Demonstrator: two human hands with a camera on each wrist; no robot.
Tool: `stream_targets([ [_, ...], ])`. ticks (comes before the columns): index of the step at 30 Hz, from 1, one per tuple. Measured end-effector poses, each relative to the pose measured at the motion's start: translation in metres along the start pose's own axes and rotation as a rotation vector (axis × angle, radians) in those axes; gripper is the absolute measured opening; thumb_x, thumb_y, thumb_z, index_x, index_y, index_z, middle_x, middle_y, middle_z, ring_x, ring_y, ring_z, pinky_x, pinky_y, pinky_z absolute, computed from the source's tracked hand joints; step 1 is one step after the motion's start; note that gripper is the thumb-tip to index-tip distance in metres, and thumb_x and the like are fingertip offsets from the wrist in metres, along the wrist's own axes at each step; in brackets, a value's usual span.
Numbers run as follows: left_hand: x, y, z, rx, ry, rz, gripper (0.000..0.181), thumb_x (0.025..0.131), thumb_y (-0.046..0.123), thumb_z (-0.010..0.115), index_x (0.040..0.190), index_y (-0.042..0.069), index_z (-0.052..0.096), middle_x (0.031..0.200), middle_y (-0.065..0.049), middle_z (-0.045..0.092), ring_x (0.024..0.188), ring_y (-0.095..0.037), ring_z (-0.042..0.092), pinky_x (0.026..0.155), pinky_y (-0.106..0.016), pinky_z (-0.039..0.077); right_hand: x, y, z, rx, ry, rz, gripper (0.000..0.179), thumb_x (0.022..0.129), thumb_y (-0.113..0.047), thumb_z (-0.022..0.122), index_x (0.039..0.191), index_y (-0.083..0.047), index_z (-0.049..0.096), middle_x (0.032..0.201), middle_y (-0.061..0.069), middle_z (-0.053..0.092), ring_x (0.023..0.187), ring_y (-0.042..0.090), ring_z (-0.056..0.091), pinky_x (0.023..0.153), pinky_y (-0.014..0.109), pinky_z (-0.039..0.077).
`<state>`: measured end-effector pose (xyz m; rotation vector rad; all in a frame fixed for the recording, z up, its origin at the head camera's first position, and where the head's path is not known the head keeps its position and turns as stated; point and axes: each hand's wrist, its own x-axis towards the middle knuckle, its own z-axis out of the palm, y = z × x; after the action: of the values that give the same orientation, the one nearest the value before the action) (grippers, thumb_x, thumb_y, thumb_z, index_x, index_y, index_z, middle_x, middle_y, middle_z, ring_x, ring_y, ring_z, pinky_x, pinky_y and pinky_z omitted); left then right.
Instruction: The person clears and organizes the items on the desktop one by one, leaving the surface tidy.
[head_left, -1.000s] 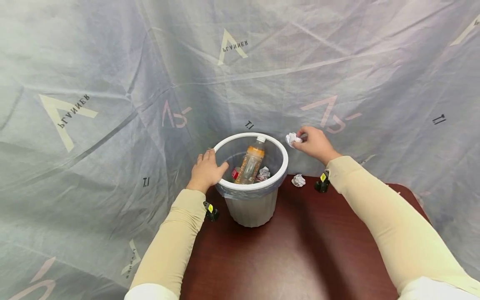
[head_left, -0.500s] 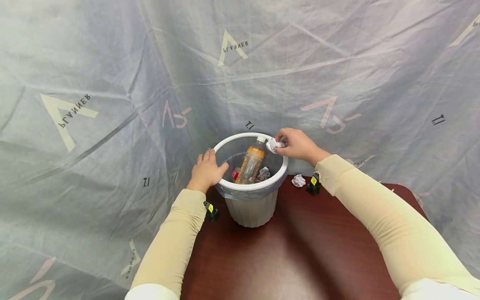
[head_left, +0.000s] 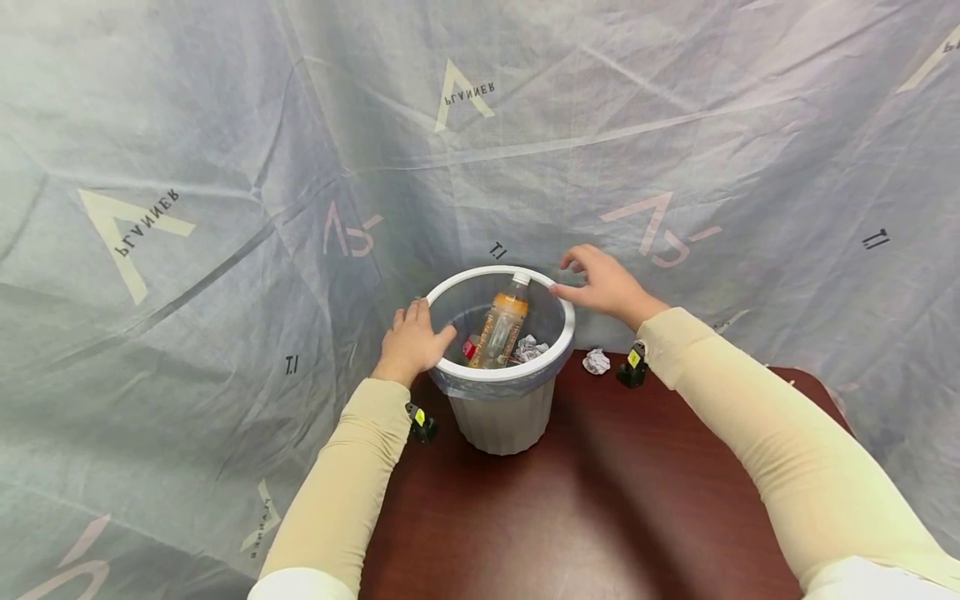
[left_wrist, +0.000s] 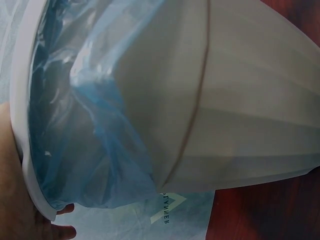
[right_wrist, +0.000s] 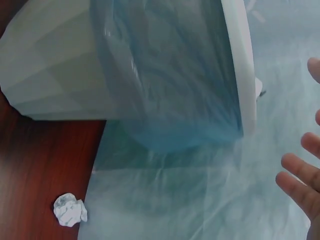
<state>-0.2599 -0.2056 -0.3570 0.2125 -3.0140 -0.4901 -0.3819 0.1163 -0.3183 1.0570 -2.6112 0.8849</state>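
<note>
A grey trash can [head_left: 501,421] with a white rim and a bluish liner stands on the table. My left hand [head_left: 411,343] grips its rim on the left side, thumb over the inner edge; in the left wrist view some fingertips [left_wrist: 64,231] show beyond the rim. Inside lie a clear plastic bottle [head_left: 504,325] with an orange label, leaning with its white cap up, something red [head_left: 470,346] and crumpled paper [head_left: 531,349]. My right hand [head_left: 603,283] hovers by the right rim, fingers spread and holding nothing. Another crumpled paper ball [head_left: 596,362] lies right of the can.
The dark red-brown table [head_left: 525,533] extends toward me and to the right. Grey printed sheeting [head_left: 637,125] hangs close behind and to the left of the can.
My right hand moved left to the can, released its paper ball into it, and now sits slightly back with fingers parted. My left hand stayed on the rim.
</note>
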Motion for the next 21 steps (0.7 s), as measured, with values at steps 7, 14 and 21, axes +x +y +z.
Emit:
stream_targets([
  [7,0.002,-0.001,0.001,0.006,-0.008,0.001,0.089,0.096,0.056,0.038,0.161,0.000,0.015,0.166,-0.020,0.018,0.151,-0.046,0.014,0.117,-0.062,0.023,-0.004,0.028,-0.005,-0.001,0.031,0.060,0.048,0.091,-0.046,0.072,0.120,-0.010,0.060,0.129,0.012,0.057,0.117,0.037,0.059,0.095,0.054,0.048],
  [14,0.001,-0.001,0.000,0.007,0.003,0.004,0.088,0.097,0.056,0.040,0.161,0.000,0.016,0.166,-0.021,0.020,0.151,-0.046,0.016,0.117,-0.061,0.025,-0.003,0.056,0.002,0.018,0.034,0.112,0.058,0.093,-0.048,0.070,0.130,-0.005,0.058,0.133,0.018,0.057,0.119,0.041,0.057,0.098,0.056,0.045],
  [21,0.001,-0.001,0.000,0.011,0.002,0.004,0.087,0.097,0.055,0.039,0.161,0.000,0.017,0.166,-0.021,0.020,0.151,-0.047,0.015,0.117,-0.062,0.025,-0.009,0.094,0.030,-0.011,0.001,0.170,0.061,0.095,-0.048,0.066,0.136,-0.003,0.057,0.136,0.021,0.055,0.121,0.041,0.056,0.101,0.056,0.044],
])
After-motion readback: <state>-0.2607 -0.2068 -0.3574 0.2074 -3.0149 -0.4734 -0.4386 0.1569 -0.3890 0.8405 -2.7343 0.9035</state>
